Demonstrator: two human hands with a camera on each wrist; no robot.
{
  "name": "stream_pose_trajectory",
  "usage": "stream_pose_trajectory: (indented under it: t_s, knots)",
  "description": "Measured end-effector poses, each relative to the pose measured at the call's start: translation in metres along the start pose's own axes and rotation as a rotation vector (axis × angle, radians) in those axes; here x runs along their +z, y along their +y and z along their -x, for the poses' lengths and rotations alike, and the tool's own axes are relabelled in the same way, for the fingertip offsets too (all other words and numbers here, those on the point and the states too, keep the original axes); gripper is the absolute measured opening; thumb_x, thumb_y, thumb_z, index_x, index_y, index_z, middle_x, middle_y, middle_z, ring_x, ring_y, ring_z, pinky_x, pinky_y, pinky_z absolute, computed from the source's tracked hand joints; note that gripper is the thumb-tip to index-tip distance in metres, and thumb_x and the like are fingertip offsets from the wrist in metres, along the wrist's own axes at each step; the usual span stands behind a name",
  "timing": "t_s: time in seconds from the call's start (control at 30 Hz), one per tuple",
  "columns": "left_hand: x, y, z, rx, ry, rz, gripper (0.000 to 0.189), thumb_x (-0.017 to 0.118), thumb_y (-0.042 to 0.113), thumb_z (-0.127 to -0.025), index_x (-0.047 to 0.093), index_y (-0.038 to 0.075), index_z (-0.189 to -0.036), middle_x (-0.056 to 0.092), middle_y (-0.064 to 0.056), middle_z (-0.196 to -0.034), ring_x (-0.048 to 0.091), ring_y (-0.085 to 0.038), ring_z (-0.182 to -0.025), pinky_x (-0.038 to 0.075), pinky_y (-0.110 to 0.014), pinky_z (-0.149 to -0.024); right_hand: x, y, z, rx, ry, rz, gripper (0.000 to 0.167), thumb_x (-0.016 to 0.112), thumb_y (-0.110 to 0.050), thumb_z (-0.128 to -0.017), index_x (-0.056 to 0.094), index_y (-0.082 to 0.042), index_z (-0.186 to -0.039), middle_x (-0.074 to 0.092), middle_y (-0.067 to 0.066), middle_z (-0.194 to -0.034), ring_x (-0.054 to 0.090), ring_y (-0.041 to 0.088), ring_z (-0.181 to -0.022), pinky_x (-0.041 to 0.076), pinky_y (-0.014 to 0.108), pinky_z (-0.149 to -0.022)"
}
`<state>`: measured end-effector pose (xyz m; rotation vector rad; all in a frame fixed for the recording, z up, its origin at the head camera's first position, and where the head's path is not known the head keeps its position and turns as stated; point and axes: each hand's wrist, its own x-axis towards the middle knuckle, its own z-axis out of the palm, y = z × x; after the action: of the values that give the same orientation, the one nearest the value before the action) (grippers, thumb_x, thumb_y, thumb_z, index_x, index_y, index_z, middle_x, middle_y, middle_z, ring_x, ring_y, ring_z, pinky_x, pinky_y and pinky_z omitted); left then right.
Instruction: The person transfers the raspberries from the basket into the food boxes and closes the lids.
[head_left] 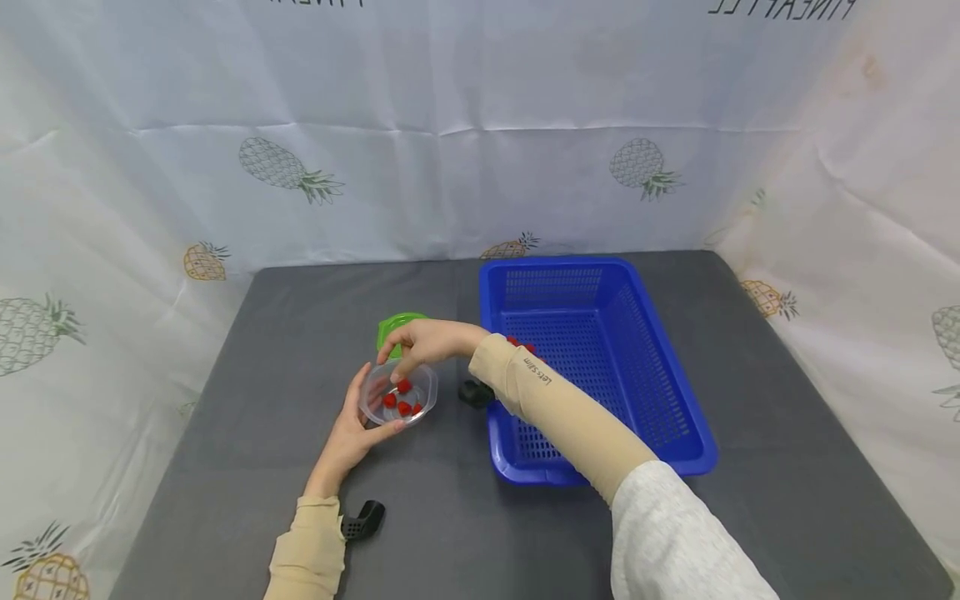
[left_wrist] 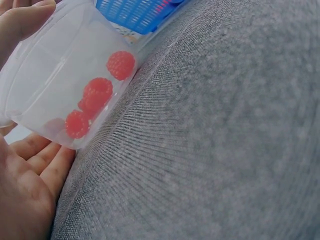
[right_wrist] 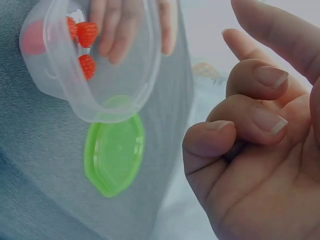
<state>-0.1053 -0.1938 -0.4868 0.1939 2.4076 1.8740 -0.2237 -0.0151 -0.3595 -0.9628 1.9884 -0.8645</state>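
A clear plastic container (head_left: 432, 392) stands on the grey tabletop, several red raspberries (head_left: 404, 408) lying at its bottom. My left hand (head_left: 352, 437) holds it from the left side, thumb at the near side and fingers round the far side. In the left wrist view, raspberries (left_wrist: 120, 65) show through the container wall (left_wrist: 55, 85). Over the container's opening hangs my right hand (head_left: 429, 342), fingertips pointing down. The right wrist view shows this hand (right_wrist: 265, 120) with nothing held, its lower fingers loosely bent. Just behind the container lies a green lid (right_wrist: 117, 160).
A large blue basket (head_left: 667, 367) stands to the right, with some raspberries (head_left: 529, 348) near its left side, partly hidden by my right forearm. Black wrist mounts (head_left: 363, 521) sit on both wrists. A pineapple-print cloth (head_left: 465, 183) hangs behind the table.
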Motion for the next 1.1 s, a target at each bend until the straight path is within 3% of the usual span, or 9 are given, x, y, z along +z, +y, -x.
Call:
stream_pose_trajectory:
  t_s: [0.13,0.37,0.63,0.87,1.1]
  knots:
    - [0.0,0.001,0.0,-0.012,-0.002,0.002,0.101,0.072,0.011,-0.08,0.0,0.021,-0.15,0.027,-0.019,-0.15,0.026,-0.038,-0.14,0.019,-0.062,-0.111,-0.004,-0.009,0.011,-0.048,0.008,0.005,0.038,0.068,-0.017,-0.085,0.06,-0.008,-0.121,0.046,0.0,-0.058,0.037,0.009,-0.052,0.034,0.02,-0.053]
    - [0.001,0.001,0.0,-0.032,-0.003,0.018,0.101,0.073,0.012,-0.08,0.001,0.022,-0.15,0.027,-0.019,-0.15,0.027,-0.037,-0.139,0.02,-0.059,-0.112,-0.012,-0.014,0.035,-0.07,0.08,-0.012,0.03,0.068,-0.022,-0.085,0.063,-0.021,-0.115,0.038,-0.004,-0.056,0.037,0.01,-0.055,0.037,0.023,-0.057]
    - [-0.001,0.001,0.0,-0.018,0.006,0.006,0.101,0.074,0.01,-0.079,0.003,0.022,-0.15,0.028,-0.02,-0.149,0.029,-0.037,-0.139,0.021,-0.057,-0.112,-0.022,-0.009,0.057,-0.079,0.161,-0.071,0.029,0.069,-0.024,-0.084,0.065,-0.024,-0.112,0.035,-0.003,-0.056,0.034,0.012,-0.055,0.036,0.023,-0.06]
    - [-0.001,0.0,0.0,-0.006,0.003,0.01,0.102,0.074,0.009,-0.078,0.003,0.021,-0.15,0.028,-0.02,-0.149,0.029,-0.036,-0.139,0.022,-0.046,-0.113,-0.028,-0.001,0.078,-0.077,0.236,-0.122,0.026,0.067,-0.027,-0.086,0.064,-0.026,-0.112,0.039,-0.002,-0.06,0.03,0.013,-0.052,0.035,0.027,-0.058]
    - [0.0,0.0,0.0,-0.006,0.011,0.014,0.102,0.074,0.008,-0.078,0.004,0.02,-0.15,0.029,-0.02,-0.149,0.029,-0.036,-0.139,0.021,-0.049,-0.113,-0.032,0.011,0.096,-0.052,0.296,-0.146,0.027,0.068,-0.029,-0.085,0.065,-0.026,-0.111,0.037,-0.003,-0.06,0.023,0.013,-0.049,0.033,0.027,-0.055]
